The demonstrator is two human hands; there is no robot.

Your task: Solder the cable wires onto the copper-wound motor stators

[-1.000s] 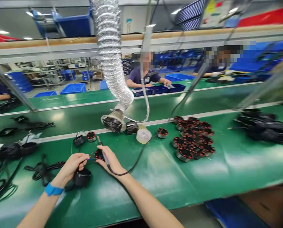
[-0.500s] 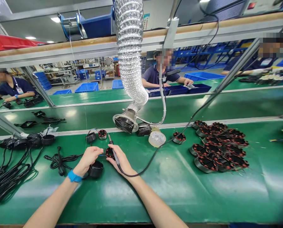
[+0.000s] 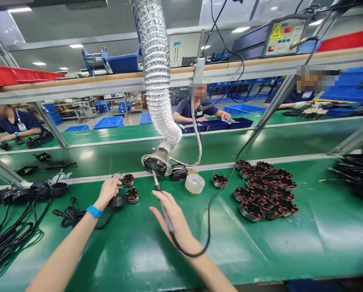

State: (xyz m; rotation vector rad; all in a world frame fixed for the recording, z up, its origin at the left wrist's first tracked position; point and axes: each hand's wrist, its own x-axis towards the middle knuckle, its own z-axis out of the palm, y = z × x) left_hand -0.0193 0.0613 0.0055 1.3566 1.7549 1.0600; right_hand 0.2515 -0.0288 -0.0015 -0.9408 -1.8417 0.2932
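Note:
My left hand (image 3: 108, 191) is closed in a pinch beside two wound motor stators, one at the back (image 3: 128, 180) and one nearer (image 3: 132, 196). Thin wires (image 3: 116, 174) curve just behind its fingertips; what the fingers hold is too small to make out. Below that hand sits a black round housing (image 3: 117, 202), partly covered by it. A soldering iron (image 3: 166, 213) lies across my right hand (image 3: 177, 217), gripped loosely with thumb and fingers apart. Its tip points up toward the round fan hood (image 3: 156, 165).
Several stators (image 3: 263, 190) stand grouped on the right, with one single stator (image 3: 219, 181) nearer the middle. A translucent round tub (image 3: 195, 183) stands behind my right hand. Black cables (image 3: 11, 231) cover the left side. The iron's cord (image 3: 209, 219) loops rightward. Co-workers sit opposite.
The stator that was in my right hand now rests on the bench. My right hand has moved right with the iron, and my left hand back and left. The view has tilted up and turned right.

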